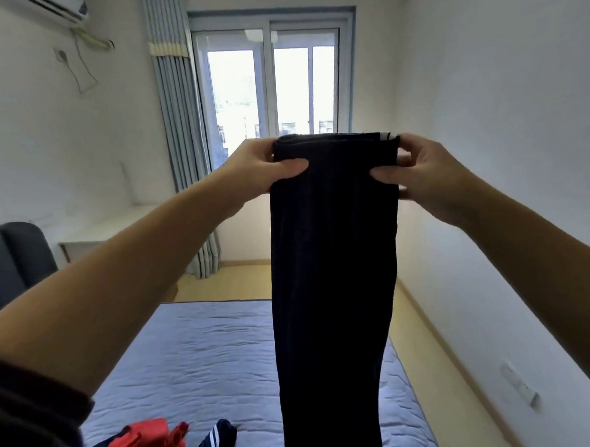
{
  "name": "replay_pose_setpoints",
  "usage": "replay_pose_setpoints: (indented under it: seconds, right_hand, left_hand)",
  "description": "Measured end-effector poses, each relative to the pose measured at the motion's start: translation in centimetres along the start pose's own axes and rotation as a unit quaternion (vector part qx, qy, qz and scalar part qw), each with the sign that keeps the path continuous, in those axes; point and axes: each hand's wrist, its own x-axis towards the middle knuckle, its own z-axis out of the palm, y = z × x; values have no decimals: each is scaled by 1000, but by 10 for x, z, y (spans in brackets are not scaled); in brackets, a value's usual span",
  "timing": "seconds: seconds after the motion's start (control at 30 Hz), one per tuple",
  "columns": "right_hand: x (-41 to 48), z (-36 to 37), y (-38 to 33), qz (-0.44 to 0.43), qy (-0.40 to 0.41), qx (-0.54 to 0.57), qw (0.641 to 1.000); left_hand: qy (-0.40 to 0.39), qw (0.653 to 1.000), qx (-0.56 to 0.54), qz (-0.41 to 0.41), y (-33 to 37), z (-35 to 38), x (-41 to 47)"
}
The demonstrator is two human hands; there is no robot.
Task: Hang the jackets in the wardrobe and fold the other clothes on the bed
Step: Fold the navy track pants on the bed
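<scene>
A pair of dark navy trousers (333, 272) hangs straight down in front of me, held up by the waistband at about chest height. My left hand (254, 172) pinches the waistband's left corner. My right hand (423, 170) pinches its right corner. The legs lie together and drop past the bottom edge of the view, over the bed (198, 356) with its blue-grey quilted cover. On the bed's near left lies a red garment (144, 441) beside a dark navy piece with white stripes (215, 441).
A window (274, 89) with a grey-blue curtain (182, 143) fills the far wall. A dark headboard (11, 262) and a pale desk (94, 235) stand at the left. Wooden floor (425, 369) runs between bed and right wall. An air conditioner (61, 8) hangs top left.
</scene>
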Motion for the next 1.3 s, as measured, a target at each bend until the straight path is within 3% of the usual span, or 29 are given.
replay_pose_setpoints:
  seconds: [0.1,0.23,0.33,0.57,0.8,0.93,1.03,1.13,1.3]
  right_hand:
    - [-10,10,23,65,-41,-76,994]
    - [-5,14,27,11,22,-75,997]
    - [-12,17,37,50,3,-99,994]
    - [-24,5,39,89,-54,-43,994]
    - [-9,-14,16,103,-139,18,985]
    - [16,-18,41,156,-155,43,975]
    - [36,-6,94,235,-129,14,963]
    - [62,8,142,278,-84,-28,956]
    - [144,-2,111,133,37,-69,988]
  left_hand:
    - [-38,995,68,-56,-12,11,-6]
    - [12,999,-5,-34,-28,18,-5]
    - [8,997,-5,-76,-40,29,-8]
    - [-12,998,-15,-65,-36,26,-12]
    - [-47,988,-128,-71,-25,15,-7]
    - [-62,979,-164,-107,-42,14,13]
    - [-58,976,-113,-175,-85,28,37]
    - [-59,973,13,-221,-127,44,69]
    - [42,988,53,-137,-107,20,152]
